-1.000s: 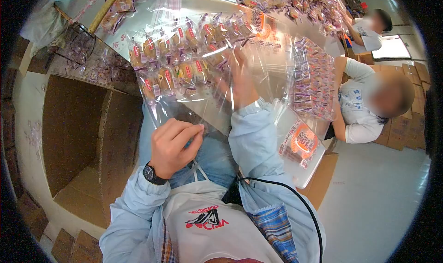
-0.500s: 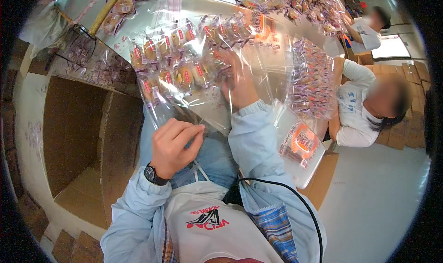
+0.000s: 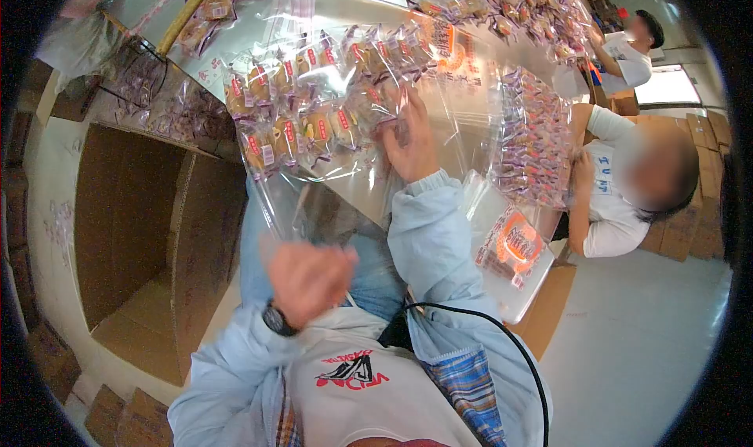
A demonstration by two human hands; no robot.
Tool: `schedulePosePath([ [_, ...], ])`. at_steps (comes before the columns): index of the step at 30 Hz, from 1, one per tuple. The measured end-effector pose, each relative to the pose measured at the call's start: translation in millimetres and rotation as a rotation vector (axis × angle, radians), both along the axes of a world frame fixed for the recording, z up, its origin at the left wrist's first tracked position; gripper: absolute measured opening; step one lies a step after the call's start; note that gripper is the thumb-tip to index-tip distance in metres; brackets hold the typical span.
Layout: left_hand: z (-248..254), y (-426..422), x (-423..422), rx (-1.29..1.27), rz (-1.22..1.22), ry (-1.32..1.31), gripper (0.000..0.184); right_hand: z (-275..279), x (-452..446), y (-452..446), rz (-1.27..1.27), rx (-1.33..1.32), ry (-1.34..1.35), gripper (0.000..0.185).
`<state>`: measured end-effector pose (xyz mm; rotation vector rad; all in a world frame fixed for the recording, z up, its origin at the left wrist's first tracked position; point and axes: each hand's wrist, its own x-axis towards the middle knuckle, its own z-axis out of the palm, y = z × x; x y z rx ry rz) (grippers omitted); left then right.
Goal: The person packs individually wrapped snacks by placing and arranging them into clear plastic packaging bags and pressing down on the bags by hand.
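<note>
Cardboard boxes stood about the room, one open brown cardboard box (image 3: 208, 243) at the person's left. On the pale, glossy bench (image 3: 263, 16), partly over the lap, lay a clear, crinkly plastic bag (image 3: 345, 182) with two rows of golden-brown snacks in red-labelled wrappers (image 3: 286, 137). The film looked thin, limp and slippery; the snacks seemed light and soft enough to crush. The sounder hold would have been flat under the rows, with the open film only pinched.

The right hand (image 3: 412, 137) had its fingers bent at the row ends, narrowly spaced; glare hid whether they gripped a snack or only film. Motion blurred the left hand (image 3: 310, 278), near the bag's loose lower film, so its opening and any hold could not be told. Reflections hid the bag's mouth, and the picture's edge cut off the loose snack pile (image 3: 510, 8).
</note>
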<state>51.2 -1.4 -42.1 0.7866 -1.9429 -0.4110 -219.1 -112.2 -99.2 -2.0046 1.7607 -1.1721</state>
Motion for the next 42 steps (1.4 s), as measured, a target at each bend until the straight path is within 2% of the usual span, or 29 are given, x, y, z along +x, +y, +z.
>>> schedulePosePath([
  [2,-9.1,43.9,-1.1,0.036,-0.286,0.084,0.027,-6.2,-0.8,-1.8,0.005,-0.042,-0.066,0.058],
  [5,-1.8,76.7,-29.1,0.402,-0.416,-0.173,0.035,-3.1,-4.2,-4.7,0.052,0.021,-0.024,0.064],
  [6,-2.9,74.0,-32.6,0.413,-0.361,-0.226,0.039,-3.6,-7.9,-8.3,0.028,0.027,0.189,0.068],
  [9,-6.3,47.5,-47.5,0.442,-0.212,-0.335,0.052,13.3,-5.4,-1.3,0.004,-0.078,0.287,0.071],
  [11,-8.6,32.3,-52.6,0.462,-0.136,-0.369,0.061,10.7,-6.5,2.9,0.000,-0.089,0.297,0.077],
  [14,-11.0,12.1,-61.4,0.447,-0.090,-0.385,0.066,10.6,-6.1,7.5,-0.007,-0.076,0.332,0.082],
  [17,-10.8,-2.0,-70.3,0.430,-0.020,-0.428,0.072,8.0,2.0,8.4,0.072,-0.106,0.243,0.079],
  [20,-11.9,-16.6,-77.3,0.445,0.073,-0.426,0.078,16.8,11.1,9.5,0.099,-0.049,0.550,0.076],
  [26,-27.8,-39.4,-80.8,0.407,0.185,-0.433,0.086,-0.7,26.9,2.6,0.076,-0.214,0.402,0.056],
  [32,-27.1,-29.6,-88.7,0.431,0.174,-0.400,0.088,-18.8,25.9,1.7,0.062,-0.173,0.393,0.075],
  [36,-33.0,-33.4,-90.7,0.422,0.216,-0.364,0.090,1.1,26.5,10.8,0.059,-0.240,0.115,0.083],
  [39,-38.2,-41.7,-101.1,0.402,0.255,-0.353,0.091,-5.4,5.6,7.2,0.001,-0.212,0.157,0.084],
  [40,-41.7,-44.8,-103.9,0.404,0.267,-0.349,0.092,-3.3,1.2,6.2,0.019,-0.114,0.246,0.080],
  [42,-43.2,-46.2,-105.5,0.415,0.284,-0.340,0.092,-1.5,6.9,0.2,0.001,-0.063,0.240,0.075],
])
